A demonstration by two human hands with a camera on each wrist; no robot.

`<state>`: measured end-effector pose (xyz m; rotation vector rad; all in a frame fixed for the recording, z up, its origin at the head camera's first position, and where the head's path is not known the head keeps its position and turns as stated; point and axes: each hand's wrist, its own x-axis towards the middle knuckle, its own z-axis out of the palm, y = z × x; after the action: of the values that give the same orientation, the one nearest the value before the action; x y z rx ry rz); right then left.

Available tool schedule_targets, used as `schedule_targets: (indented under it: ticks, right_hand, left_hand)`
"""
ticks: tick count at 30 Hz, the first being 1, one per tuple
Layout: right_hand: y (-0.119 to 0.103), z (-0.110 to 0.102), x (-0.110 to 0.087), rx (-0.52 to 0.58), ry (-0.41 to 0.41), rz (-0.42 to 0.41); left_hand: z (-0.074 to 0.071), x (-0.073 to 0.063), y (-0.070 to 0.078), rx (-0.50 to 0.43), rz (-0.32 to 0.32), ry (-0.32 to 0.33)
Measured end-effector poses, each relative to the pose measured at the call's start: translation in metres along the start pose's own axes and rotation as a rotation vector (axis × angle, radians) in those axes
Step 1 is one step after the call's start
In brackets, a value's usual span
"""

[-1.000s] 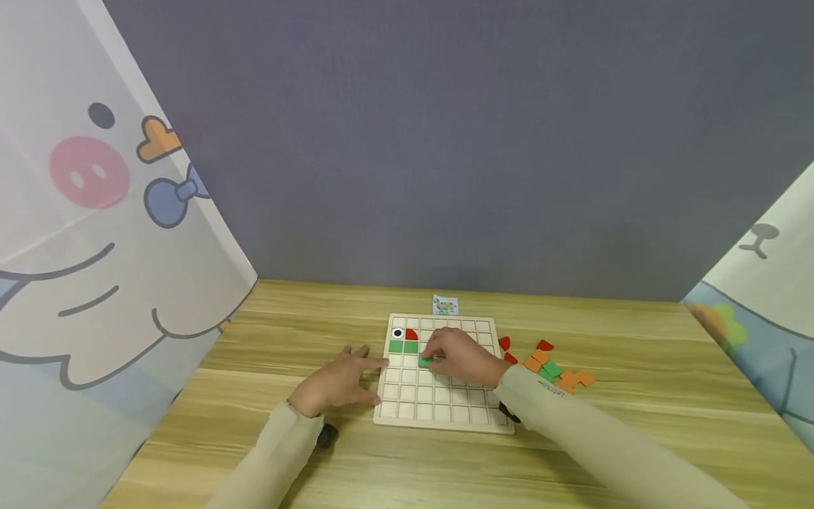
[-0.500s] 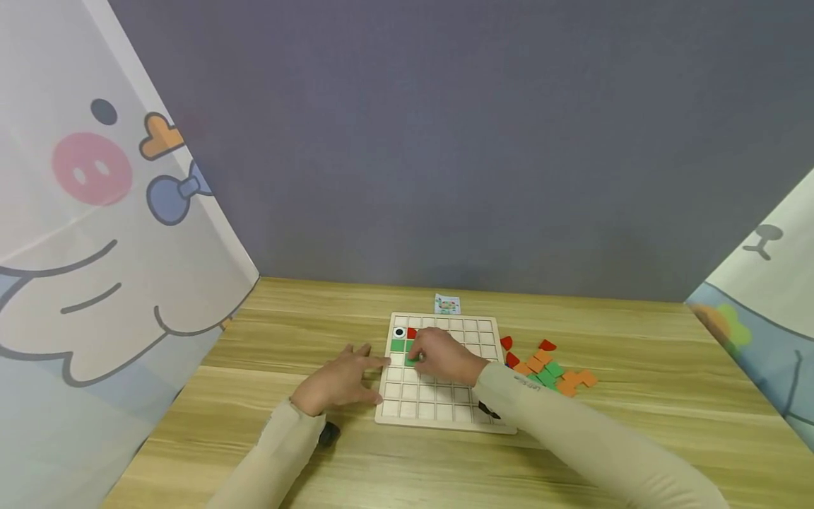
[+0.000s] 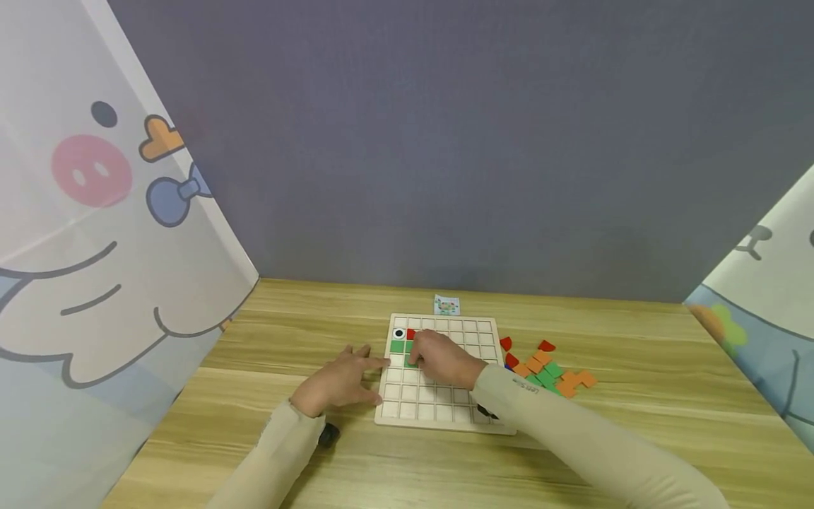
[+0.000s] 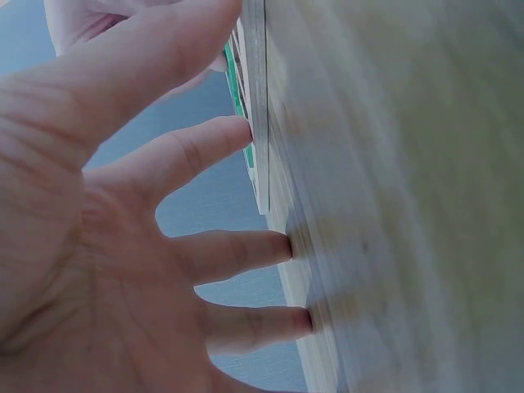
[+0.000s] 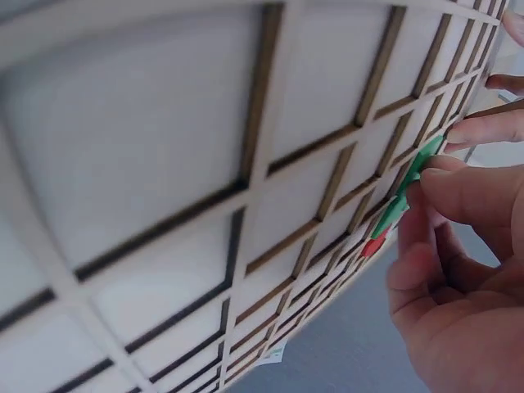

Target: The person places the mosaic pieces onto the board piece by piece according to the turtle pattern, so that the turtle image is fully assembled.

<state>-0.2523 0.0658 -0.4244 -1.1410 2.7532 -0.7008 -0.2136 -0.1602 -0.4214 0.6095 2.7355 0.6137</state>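
Note:
A light wooden grid board [image 3: 426,411] lies on the table between the hands. My right hand [image 3: 441,359] has its thumb and forefinger together at a green square tile [image 3: 409,363] in the board's third row, second column. In the right wrist view the fingertips meet right over green tile [image 5: 429,152]. Above it sit another green tile [image 3: 397,346], a red piece [image 3: 410,334] partly hidden by the hand, and a white eye tile [image 3: 398,333]. My left hand [image 3: 337,382] spreads its fingers, with forefinger and thumb at the board's left edge and two fingertips down on the table.
Loose orange tiles [image 3: 539,358], green tiles [image 3: 545,378] and red pieces [image 3: 546,346] lie right of the board, some hidden by the right sleeve. A small picture card [image 3: 447,306] lies behind the board. A grey wall [image 3: 470,155] rises at the back.
My right hand moved left across the board with the green tile, from the third column to the second, and its fingers now bear down there. The left hand stays at the edge.

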Motion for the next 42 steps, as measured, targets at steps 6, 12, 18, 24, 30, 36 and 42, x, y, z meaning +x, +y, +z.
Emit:
schedule_targets:
  ticks: [6, 12, 18, 24, 30, 36, 42]
  right_hand:
    - [0.004, -0.007, -0.012, -0.006, -0.017, -0.016]
    - [0.02, -0.031, -0.028, 0.025, 0.075, 0.055]
    - [0.045, -0.055, -0.051, 0.012, 0.14, 0.139]
    - [0.076, -0.071, -0.079, 0.039, 0.164, 0.238]
    - [0.105, -0.081, -0.108, 0.047, 0.181, 0.338]
    - [0.126, -0.082, -0.127, 0.012, 0.182, 0.387]
    - [0.14, -0.082, -0.135, 0.031, 0.148, 0.397]
  left_hand:
    - [0.001, 0.0, 0.002, 0.008, -0.009, -0.007]
    - [0.001, 0.0, 0.003, -0.007, -0.02, -0.004]
    - [0.003, -0.002, 0.0, -0.017, -0.027, -0.001]
    - [0.002, 0.0, -0.001, -0.008, -0.014, 0.004]
    - [0.003, 0.001, 0.0, -0.007, -0.014, 0.006]
    - [0.003, 0.001, -0.002, -0.001, -0.01, 0.004]
    - [0.003, 0.001, -0.001, -0.005, -0.006, 0.006]
